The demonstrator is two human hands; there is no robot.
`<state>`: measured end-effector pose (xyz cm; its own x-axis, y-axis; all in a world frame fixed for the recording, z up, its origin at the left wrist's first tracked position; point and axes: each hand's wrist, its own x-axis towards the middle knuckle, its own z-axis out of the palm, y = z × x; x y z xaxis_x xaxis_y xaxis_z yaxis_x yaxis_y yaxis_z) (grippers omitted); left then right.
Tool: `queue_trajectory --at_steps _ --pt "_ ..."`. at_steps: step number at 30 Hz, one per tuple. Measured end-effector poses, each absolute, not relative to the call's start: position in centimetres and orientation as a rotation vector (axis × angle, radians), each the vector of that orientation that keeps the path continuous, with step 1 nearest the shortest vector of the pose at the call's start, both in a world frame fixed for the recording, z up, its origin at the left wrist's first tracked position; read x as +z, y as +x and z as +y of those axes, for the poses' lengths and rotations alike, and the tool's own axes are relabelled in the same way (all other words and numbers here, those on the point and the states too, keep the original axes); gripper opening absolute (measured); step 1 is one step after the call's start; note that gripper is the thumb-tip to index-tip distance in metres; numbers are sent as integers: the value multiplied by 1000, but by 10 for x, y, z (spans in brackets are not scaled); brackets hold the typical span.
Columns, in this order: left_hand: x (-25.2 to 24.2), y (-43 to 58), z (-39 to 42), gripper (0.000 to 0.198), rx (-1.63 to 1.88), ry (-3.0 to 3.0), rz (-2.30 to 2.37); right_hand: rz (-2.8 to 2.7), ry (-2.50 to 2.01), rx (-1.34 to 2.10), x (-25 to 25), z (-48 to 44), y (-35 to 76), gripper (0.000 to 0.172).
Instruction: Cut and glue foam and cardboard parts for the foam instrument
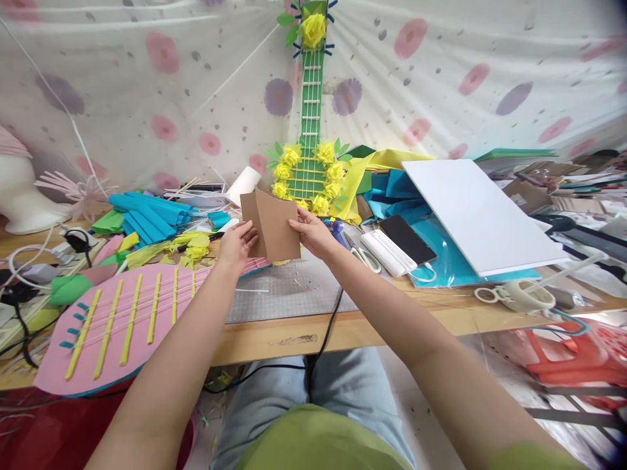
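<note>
A folded piece of brown cardboard (278, 228) is held up over the grey cutting mat (274, 303). My left hand (238, 243) grips its left edge, fingers curled against the panel. On the other side my right hand (313, 232) pinches the right edge. Behind the cardboard stands a green paper guitar (310, 130) with white strings and yellow paper flowers (334, 173), its lower part partly hidden. Left of my forearm lies a pink guitar-shaped piece (110, 326) with yellow strips across it; my left arm covers part of it.
A large white board (482, 215) rests on blue material at the right. Near it are a black phone (407, 238), a white power bank (389, 252) and scissors (365, 256). Blue crepe paper (151, 219) lies at left. A black cable (330, 326) hangs over the table's front edge.
</note>
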<state>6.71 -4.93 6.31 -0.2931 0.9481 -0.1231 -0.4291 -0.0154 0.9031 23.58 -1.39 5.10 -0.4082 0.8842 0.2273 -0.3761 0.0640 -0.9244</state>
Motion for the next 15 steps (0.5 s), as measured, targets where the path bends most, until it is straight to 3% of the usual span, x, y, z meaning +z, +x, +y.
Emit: queue_trajectory --at_steps 7,15 --pt "51 59 -48 61 1597 937 1410 -1267 -565 1588 41 -18 241 48" --pt "60 60 -57 47 1454 931 1286 -1171 -550 1606 37 -21 243 46"
